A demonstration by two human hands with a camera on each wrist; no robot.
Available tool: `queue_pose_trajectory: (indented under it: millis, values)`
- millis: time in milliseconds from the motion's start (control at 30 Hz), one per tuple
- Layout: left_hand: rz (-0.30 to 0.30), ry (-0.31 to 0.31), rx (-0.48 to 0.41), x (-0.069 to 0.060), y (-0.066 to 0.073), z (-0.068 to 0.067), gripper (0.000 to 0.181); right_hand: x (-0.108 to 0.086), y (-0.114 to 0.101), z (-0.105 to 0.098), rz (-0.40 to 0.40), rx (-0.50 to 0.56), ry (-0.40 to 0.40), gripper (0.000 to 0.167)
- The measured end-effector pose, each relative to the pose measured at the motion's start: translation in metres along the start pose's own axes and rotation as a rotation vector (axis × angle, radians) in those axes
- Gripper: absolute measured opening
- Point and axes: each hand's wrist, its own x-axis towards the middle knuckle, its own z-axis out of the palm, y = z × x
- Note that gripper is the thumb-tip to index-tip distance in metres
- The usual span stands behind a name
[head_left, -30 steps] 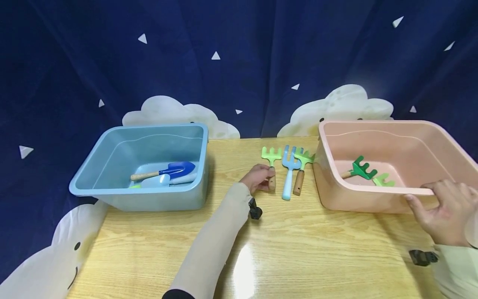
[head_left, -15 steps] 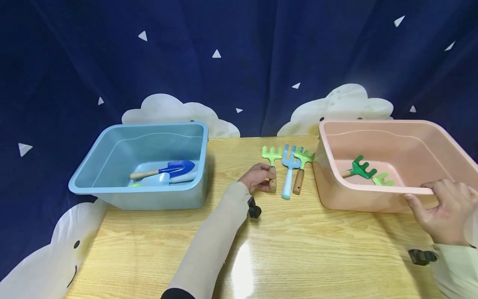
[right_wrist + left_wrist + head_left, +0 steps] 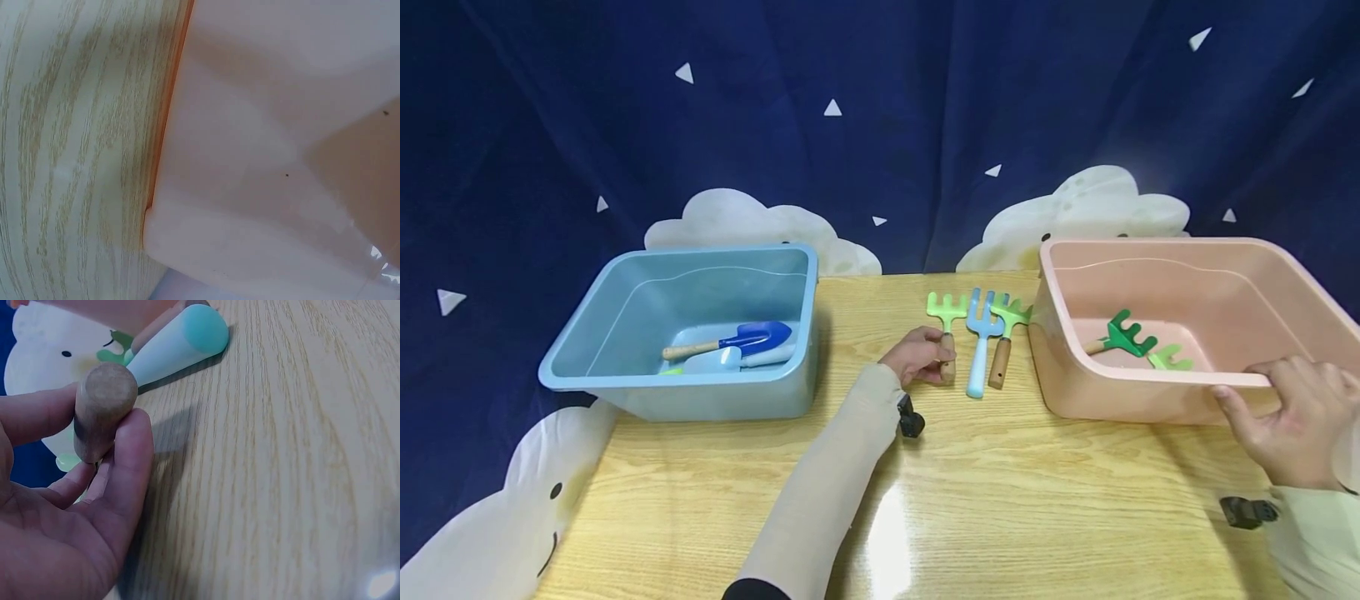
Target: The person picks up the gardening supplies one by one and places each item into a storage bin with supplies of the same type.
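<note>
My left hand (image 3: 919,357) pinches the wooden handle (image 3: 103,406) of a light green hand rake (image 3: 947,310) between thumb and fingers. Just right of it on the table lie a blue hand fork (image 3: 978,358) with a pale blue handle and a second light green rake (image 3: 1001,360) with a brown handle. The fork's handle end (image 3: 206,330) shows beyond my fingers in the left wrist view. My right hand (image 3: 1300,421) grips the front rim of the pink bin (image 3: 1120,396), fingers over the edge and thumb outside. The right wrist view shows only the bin wall and table.
Inside the pink bin lie a dark green rake (image 3: 1127,335) and a light green rake head (image 3: 1169,358). A blue bin (image 3: 700,404) stands at left, holding a blue trowel (image 3: 760,336) and other tools. A dark blue curtain (image 3: 880,125) hangs behind the wooden table (image 3: 1037,517).
The light green rake in my left hand has shifted very slightly to the right, and my left fingers have moved a little on its handle. My right hand stays on the bin rim.
</note>
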Motion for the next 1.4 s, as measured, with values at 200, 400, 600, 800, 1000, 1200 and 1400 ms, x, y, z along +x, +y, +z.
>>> queue_pose_trajectory:
  millis: [200,400,600,800,1000,1200,1400]
  values:
    - [0.016,0.022,0.052,-0.005,0.009,-0.009,0.063,0.001,0.001,0.001,-0.004,-0.004,0.0,0.09]
    - [0.027,0.054,0.118,-0.009,0.019,-0.024,0.062,-0.002,0.005,-0.001,0.005,-0.021,-0.03,0.087]
    - [0.057,0.109,0.13,-0.008,0.019,-0.026,0.063,-0.004,0.011,-0.008,0.006,-0.065,-0.107,0.083]
    - [0.162,0.19,0.155,-0.009,0.028,-0.018,0.063,-0.002,0.013,-0.011,0.002,-0.127,-0.198,0.07]
    - [0.211,0.219,0.184,-0.012,0.045,-0.012,0.063,0.001,0.015,-0.015,-0.013,-0.15,-0.238,0.059]
    - [0.226,0.231,0.179,-0.019,0.061,-0.012,0.063,0.002,0.015,-0.011,-0.029,-0.092,-0.155,0.068]
    - [0.277,0.189,0.195,-0.034,0.085,-0.008,0.064,0.002,0.015,-0.007,-0.038,-0.034,-0.087,0.074]
